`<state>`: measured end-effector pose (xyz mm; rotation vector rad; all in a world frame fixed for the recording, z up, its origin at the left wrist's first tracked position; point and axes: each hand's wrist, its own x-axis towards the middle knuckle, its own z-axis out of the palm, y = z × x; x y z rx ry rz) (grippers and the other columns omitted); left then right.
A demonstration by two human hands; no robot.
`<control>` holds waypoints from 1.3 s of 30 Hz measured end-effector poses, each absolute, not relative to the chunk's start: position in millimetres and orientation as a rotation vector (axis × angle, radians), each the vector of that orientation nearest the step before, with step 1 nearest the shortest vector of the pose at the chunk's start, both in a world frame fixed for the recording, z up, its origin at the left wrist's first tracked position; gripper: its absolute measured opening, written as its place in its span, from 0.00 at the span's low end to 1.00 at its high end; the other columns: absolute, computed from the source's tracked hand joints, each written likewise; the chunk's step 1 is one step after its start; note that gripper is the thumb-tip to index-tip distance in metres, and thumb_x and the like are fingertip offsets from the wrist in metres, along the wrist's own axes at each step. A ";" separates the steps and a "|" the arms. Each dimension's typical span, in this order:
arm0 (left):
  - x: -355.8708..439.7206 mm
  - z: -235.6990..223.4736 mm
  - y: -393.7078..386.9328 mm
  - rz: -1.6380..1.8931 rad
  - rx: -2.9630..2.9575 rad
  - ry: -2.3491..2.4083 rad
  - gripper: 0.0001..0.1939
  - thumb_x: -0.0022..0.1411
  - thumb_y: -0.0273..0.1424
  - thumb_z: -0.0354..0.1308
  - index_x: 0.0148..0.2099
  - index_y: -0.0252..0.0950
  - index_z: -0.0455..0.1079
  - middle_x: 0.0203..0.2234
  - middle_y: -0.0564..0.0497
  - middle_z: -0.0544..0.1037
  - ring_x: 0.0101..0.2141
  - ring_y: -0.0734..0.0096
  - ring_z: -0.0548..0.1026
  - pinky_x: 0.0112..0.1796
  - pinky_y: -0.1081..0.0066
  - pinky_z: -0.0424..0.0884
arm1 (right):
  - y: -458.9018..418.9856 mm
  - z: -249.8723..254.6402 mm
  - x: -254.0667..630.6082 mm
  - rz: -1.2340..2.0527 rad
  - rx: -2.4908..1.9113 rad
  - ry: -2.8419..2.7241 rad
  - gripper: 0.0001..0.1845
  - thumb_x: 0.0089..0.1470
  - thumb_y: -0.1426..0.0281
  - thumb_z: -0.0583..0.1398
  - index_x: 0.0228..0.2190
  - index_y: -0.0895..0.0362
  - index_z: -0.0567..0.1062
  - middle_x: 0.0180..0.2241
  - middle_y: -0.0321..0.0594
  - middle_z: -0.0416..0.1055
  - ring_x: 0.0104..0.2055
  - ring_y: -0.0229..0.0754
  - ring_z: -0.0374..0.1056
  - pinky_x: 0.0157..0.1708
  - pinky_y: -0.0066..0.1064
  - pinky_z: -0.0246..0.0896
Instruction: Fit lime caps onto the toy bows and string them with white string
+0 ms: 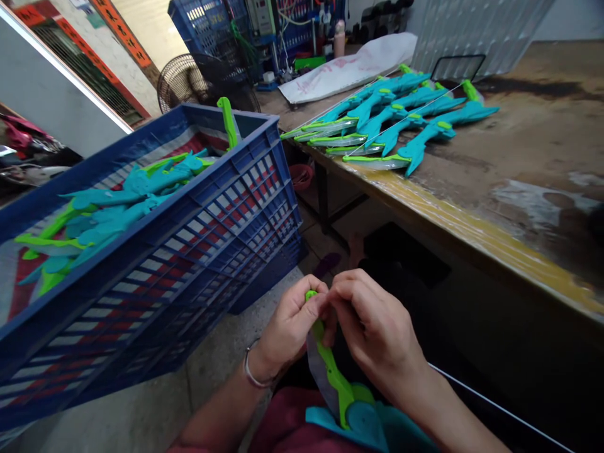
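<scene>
My left hand (297,324) is closed around the green tip of a teal-and-green plastic toy bow (331,371), which lies over my lap with its teal body toward me. My right hand (377,330) is closed in a pinch beside that tip, fingertips touching those of my left hand. A white string (491,404) emerges behind my right forearm, in line with the pinched fingertips. The exact spot where the string meets the fingers is hidden. A clear strip edges the green limb.
A blue plastic crate (189,251) at the left contains several teal-and-green toy bows (136,195). More strung bows (396,119) lie in rows on the wooden table (542,138), near a white sheet (349,68). A fan (189,82) stands behind the crate.
</scene>
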<state>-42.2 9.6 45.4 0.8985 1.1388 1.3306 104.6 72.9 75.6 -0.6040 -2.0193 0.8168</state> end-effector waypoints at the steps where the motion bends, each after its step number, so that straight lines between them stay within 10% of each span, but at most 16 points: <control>1: -43.1 43.9 9.7 1.331 0.890 1.127 0.15 0.70 0.41 0.59 0.37 0.35 0.66 0.25 0.57 0.69 0.20 0.81 0.69 0.22 0.79 0.65 | 74.6 75.3 104.3 0.772 -0.574 -2.044 0.09 0.66 0.78 0.54 0.35 0.55 0.71 0.33 0.38 0.71 0.34 0.37 0.68 0.32 0.28 0.66; 23: -40.6 40.7 9.9 1.265 0.959 1.188 0.17 0.70 0.43 0.58 0.36 0.36 0.63 0.17 0.58 0.70 0.15 0.77 0.71 0.19 0.77 0.64 | 74.2 64.7 108.2 1.161 -0.865 -1.924 0.07 0.66 0.73 0.59 0.34 0.55 0.73 0.29 0.32 0.71 0.29 0.33 0.68 0.30 0.24 0.62; 39: -37.5 31.6 9.5 1.353 0.916 1.171 0.16 0.72 0.41 0.57 0.35 0.36 0.63 0.21 0.59 0.67 0.16 0.81 0.70 0.19 0.79 0.64 | 68.8 53.2 107.6 0.464 -0.625 -2.161 0.07 0.66 0.79 0.56 0.36 0.60 0.72 0.34 0.42 0.73 0.34 0.38 0.70 0.34 0.28 0.68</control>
